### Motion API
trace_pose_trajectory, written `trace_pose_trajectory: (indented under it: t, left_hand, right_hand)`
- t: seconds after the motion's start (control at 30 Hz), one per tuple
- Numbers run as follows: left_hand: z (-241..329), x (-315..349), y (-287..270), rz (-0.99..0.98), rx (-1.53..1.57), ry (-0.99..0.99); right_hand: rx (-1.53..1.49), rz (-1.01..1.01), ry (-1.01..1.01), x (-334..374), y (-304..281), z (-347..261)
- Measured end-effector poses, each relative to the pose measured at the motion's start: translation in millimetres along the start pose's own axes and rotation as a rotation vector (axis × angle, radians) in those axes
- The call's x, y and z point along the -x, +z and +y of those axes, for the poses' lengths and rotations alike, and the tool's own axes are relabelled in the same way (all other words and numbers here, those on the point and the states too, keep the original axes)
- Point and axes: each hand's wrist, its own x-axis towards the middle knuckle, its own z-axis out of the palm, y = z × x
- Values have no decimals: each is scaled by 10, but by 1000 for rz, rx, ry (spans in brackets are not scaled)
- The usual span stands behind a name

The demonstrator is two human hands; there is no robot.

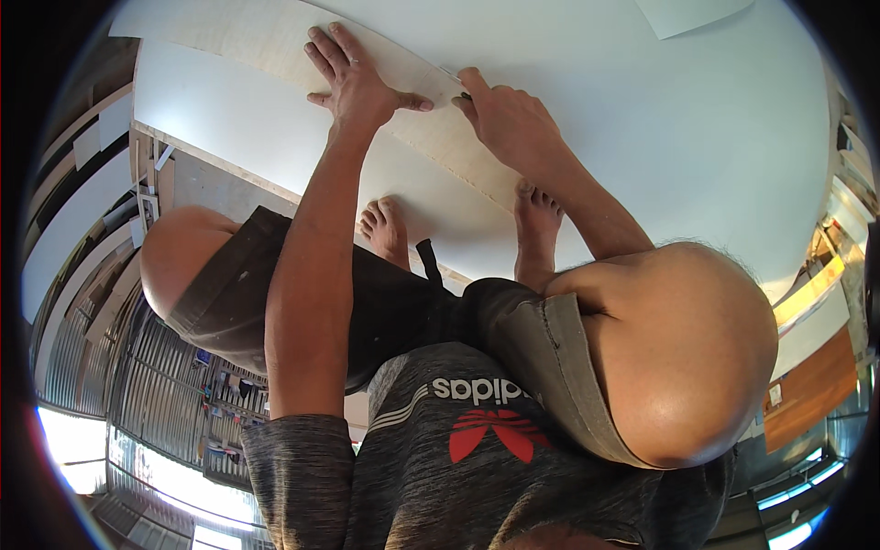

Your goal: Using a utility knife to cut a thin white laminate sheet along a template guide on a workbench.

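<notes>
My left hand [356,90] lies with spread fingers on a long pale wooden strip [238,44], pressing it against a large white sheet [660,137]. To its right, my right hand [513,117] is closed around what looks like a cutter knife [466,95]. Only a dark bit of its handle and a thin tip show, by the strip's far edge; the fingers cover the rest. The strip runs slantwise from the far left toward my feet. My bare feet rest at the near part of the strip and sheet.
A loose white piece [692,13] lies at the far right of the sheet. Stacked boards and offcuts [92,215] stand along the left. More panels, one a brown board [811,390], are at the right. My bent knees flank my arms.
</notes>
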Motion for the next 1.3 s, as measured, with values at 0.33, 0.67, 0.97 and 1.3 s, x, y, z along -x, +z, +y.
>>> trace_pose_trajectory:
  t: [0.33, 0.67, 0.97, 1.3]
  left_hand:
    - [-17, 23, -11, -5, 14, -6]
    - [4, 22, -29, -26, -6, -46]
    - [-35, 19, 4, 7, -8, -27]
    - [14, 27, -11, -8, 3, -26]
  right_hand:
    - [-31, -100, 39, -136, -63, -195]
    - [-24, -62, 69, -140, 3, -153]
    - [-48, -108, 48, -172, -24, -189]
    - [-31, -51, 10, -151, 107, -76]
